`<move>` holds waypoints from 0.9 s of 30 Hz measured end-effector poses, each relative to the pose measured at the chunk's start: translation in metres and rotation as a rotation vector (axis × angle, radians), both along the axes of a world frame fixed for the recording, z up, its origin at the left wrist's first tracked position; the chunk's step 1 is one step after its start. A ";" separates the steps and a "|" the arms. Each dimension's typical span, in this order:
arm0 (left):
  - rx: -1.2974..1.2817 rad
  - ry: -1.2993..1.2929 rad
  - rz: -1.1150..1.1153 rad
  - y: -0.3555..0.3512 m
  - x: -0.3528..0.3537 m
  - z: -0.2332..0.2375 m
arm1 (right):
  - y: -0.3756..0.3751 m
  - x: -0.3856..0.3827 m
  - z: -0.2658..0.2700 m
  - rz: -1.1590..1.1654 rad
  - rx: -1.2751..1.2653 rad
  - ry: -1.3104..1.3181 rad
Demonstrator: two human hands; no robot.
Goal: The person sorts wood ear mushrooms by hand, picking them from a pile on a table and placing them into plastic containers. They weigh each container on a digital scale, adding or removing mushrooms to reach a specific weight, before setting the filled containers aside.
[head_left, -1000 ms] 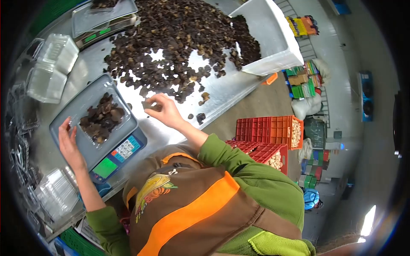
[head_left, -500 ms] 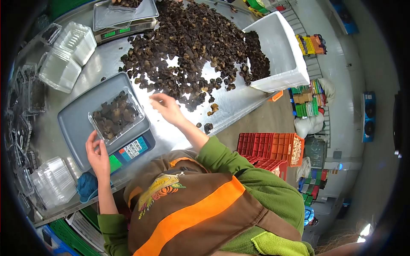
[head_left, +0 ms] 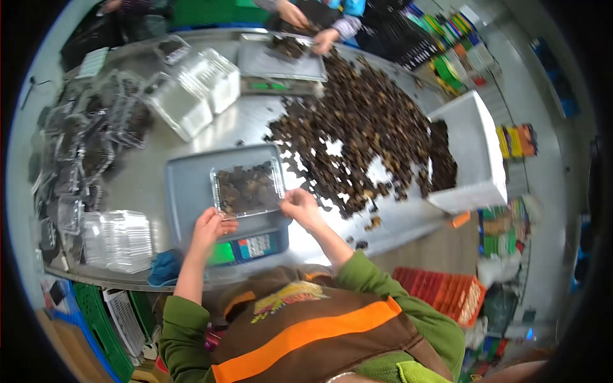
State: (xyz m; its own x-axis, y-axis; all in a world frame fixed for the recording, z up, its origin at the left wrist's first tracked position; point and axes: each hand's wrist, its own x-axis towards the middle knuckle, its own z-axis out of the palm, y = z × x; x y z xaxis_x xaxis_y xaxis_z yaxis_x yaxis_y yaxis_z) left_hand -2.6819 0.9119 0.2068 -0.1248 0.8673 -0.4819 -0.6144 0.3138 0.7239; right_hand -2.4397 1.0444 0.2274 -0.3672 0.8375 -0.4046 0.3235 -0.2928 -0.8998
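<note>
A clear plastic box [head_left: 248,189] with dark, mushroom-like pieces sits on the grey tray [head_left: 185,172] of a scale. At its lower left corner, my left hand [head_left: 214,225] grips the rim with closed fingers. My right hand [head_left: 301,207] pinches the right edge near the lower right corner. Below the tray, the scale's keypad [head_left: 255,246] and green display show. A large heap of the dark pieces [head_left: 357,121] spreads over the metal table [head_left: 383,223] on the right, reaching into a white foam box [head_left: 476,153].
Stacked empty clear boxes [head_left: 118,239] stand at the left, with filled ones [head_left: 96,153] behind. A blue cloth [head_left: 165,268] lies by the table's edge. Across the table, a co-worker's hands [head_left: 325,39] are at a second scale tray [head_left: 255,57]. Red crates [head_left: 428,290] stand right.
The camera view has turned, bringing the co-worker's hands into view. My right hand has come from beside the heap to the clear box's right edge. My left hand remains at the box.
</note>
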 end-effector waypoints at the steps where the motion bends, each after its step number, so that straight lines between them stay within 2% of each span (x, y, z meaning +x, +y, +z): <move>1: 0.062 -0.030 0.081 0.001 -0.009 0.007 | 0.003 -0.013 0.012 0.019 -0.004 0.083; 3: 0.139 -0.045 0.165 0.006 -0.033 0.027 | 0.006 -0.033 0.043 0.120 0.014 0.203; 4: 0.220 0.029 0.277 0.009 -0.053 0.043 | 0.008 -0.038 0.049 0.134 0.024 0.217; 6: 0.377 0.172 0.455 0.021 -0.106 0.059 | 0.012 -0.048 0.057 0.236 0.303 0.186; 7: 0.448 0.237 0.523 0.026 -0.137 0.065 | 0.015 -0.046 0.056 0.291 0.234 0.112; 10: 0.418 0.352 0.784 0.033 -0.194 0.108 | 0.012 -0.040 0.041 0.369 0.235 -0.014; 12: 0.286 0.580 0.835 0.020 -0.204 0.116 | 0.006 -0.028 0.032 0.348 0.250 -0.009; 13: 0.208 0.678 0.808 0.008 -0.203 0.109 | 0.003 -0.020 0.024 0.292 0.217 0.027; 15: -0.029 0.915 0.612 -0.030 -0.218 0.054 | 0.001 -0.002 0.024 0.232 0.178 -0.020; 16: -0.136 1.116 0.556 -0.052 -0.202 0.045 | -0.003 0.009 0.023 0.171 0.145 -0.069; 17: -0.240 1.316 0.488 -0.073 -0.182 0.037 | -0.003 0.023 0.004 0.125 0.226 -0.086; 19: -0.628 1.822 0.236 -0.110 -0.151 0.016 | -0.003 0.047 -0.018 0.029 0.212 0.019; 21: -0.652 1.832 0.080 -0.138 -0.135 0.000 | -0.011 0.064 -0.020 -0.027 0.209 0.014; 23: -0.673 1.825 -0.004 -0.151 -0.131 0.002 | -0.013 0.073 -0.024 -0.039 0.192 0.019; 24: -0.704 1.818 -0.056 -0.152 -0.131 0.004 | -0.013 0.079 -0.036 0.036 0.283 -0.023; 26: -0.668 1.753 0.041 -0.168 -0.151 -0.024 | -0.027 0.077 -0.033 0.056 0.351 -0.101; 27: -0.564 1.703 0.076 -0.175 -0.161 -0.030 | -0.032 0.077 -0.041 0.065 0.400 -0.074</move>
State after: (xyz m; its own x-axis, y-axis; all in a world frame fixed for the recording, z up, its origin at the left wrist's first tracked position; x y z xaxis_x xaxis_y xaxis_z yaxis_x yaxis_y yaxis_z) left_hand -2.8432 0.7368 0.1766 -0.7765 0.6301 0.0013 0.5934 0.7306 0.3377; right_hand -2.3623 1.0123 0.1864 -0.4070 0.9100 -0.0790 0.3977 0.0986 -0.9122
